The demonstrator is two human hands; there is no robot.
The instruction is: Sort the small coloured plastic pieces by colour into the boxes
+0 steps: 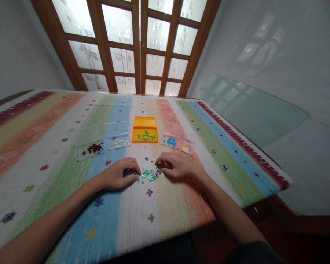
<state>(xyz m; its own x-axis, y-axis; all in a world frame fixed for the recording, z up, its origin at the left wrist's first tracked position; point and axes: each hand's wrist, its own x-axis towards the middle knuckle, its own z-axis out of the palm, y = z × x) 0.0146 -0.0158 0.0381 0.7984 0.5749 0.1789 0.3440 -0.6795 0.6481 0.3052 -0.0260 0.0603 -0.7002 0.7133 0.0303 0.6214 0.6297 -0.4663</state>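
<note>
A small loose pile of tiny building bricks (147,176), mostly green with some blue, white and brown, lies on the striped tablecloth between my hands. My left hand (121,173) rests at the pile's left edge. Its thumb and index finger are curved, with a gap between the tips. On the other side, my right hand (176,165) curls over the pile's right edge. Brown bricks (158,168) show by its fingertips; whether one is pinched is too small to make out. Beyond the hands an open orange case (145,128) holds green bricks.
Left of the case stand clear boxes with brown bricks (95,147) and pale yellow bricks (120,142). To its right are clear boxes with blue bricks (169,141) and yellow and white bricks (185,147). The tablecloth's (151,234) front edge is near my body.
</note>
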